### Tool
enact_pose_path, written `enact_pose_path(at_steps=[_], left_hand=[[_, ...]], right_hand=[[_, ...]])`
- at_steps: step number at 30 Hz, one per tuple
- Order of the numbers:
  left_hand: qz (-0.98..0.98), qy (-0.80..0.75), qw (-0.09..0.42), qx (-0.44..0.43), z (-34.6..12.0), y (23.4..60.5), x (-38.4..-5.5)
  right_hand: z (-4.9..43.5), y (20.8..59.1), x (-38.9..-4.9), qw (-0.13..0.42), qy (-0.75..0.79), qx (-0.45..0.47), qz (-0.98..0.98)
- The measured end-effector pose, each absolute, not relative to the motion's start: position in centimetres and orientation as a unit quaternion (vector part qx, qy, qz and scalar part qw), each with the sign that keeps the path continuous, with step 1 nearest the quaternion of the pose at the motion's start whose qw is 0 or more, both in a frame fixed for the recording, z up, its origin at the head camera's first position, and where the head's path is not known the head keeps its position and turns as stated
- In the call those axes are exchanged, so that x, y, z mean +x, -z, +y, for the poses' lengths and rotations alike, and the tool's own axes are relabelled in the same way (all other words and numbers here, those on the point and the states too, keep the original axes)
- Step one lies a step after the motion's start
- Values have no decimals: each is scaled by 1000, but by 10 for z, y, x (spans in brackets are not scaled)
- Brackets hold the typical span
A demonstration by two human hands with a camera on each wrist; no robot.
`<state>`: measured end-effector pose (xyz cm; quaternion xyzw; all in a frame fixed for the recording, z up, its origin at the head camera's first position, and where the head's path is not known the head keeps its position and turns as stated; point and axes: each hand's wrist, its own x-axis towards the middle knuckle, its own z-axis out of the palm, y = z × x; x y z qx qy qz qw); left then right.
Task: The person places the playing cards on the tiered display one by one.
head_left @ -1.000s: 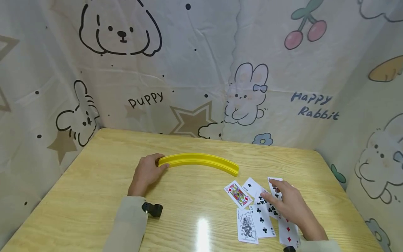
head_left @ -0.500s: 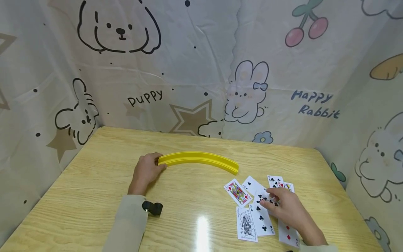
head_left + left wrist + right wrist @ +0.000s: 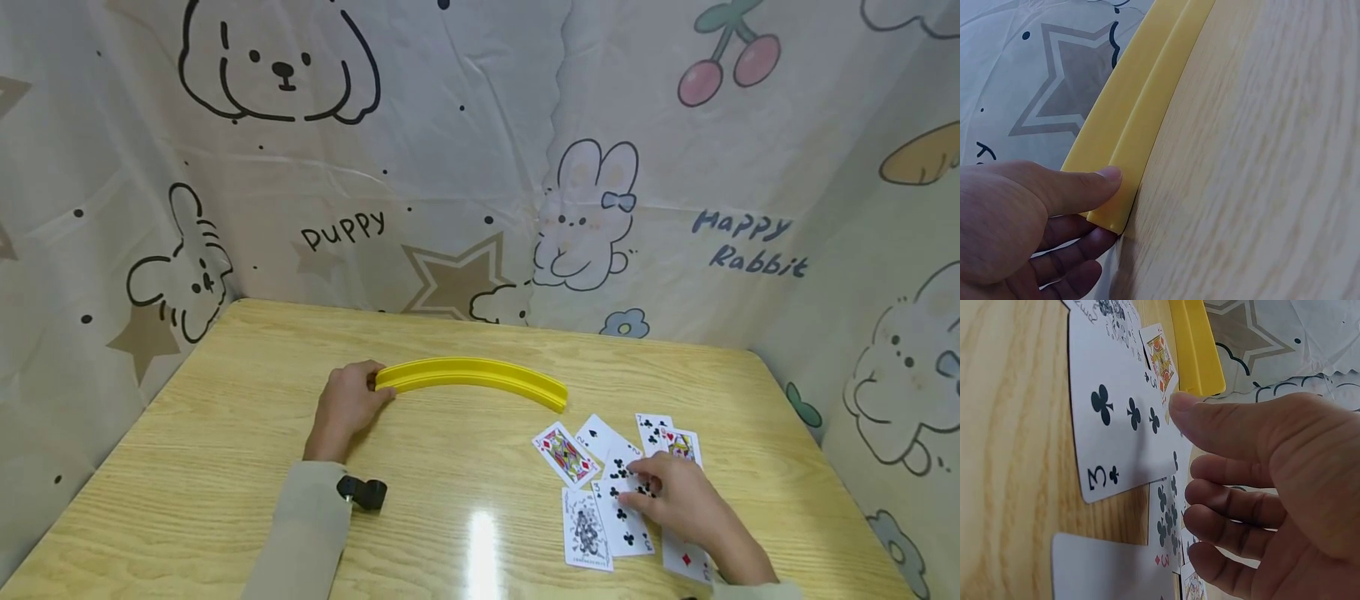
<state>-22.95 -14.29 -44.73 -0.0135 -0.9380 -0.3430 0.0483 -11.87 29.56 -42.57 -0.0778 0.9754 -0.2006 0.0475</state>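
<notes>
gently curved yellow rail [image 3: 468, 372], flat cards [image 3: 619, 510], wood-grained table [image 3: 247, 400]

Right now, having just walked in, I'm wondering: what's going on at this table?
A person's left hand grips one end of a curved yellow rack on the wooden table. The right hand is over a loose spread of face-up playing cards, some overlapping, with its thumb and fingers apart. Whether it touches a card, I can't tell. A joker lies at the spread's near left.
</notes>
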Motion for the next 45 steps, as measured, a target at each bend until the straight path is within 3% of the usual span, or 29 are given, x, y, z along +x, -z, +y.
enact_pose_path(at_steps=[30, 45], left_hand=[[-941, 337, 44, -15, -143, 446, -229], [-942, 334, 40, -11, -142, 443, -229]], right_hand=[[291, 433, -120, 69, 197, -52, 977], [297, 426, -119, 45, 228, -64, 970]])
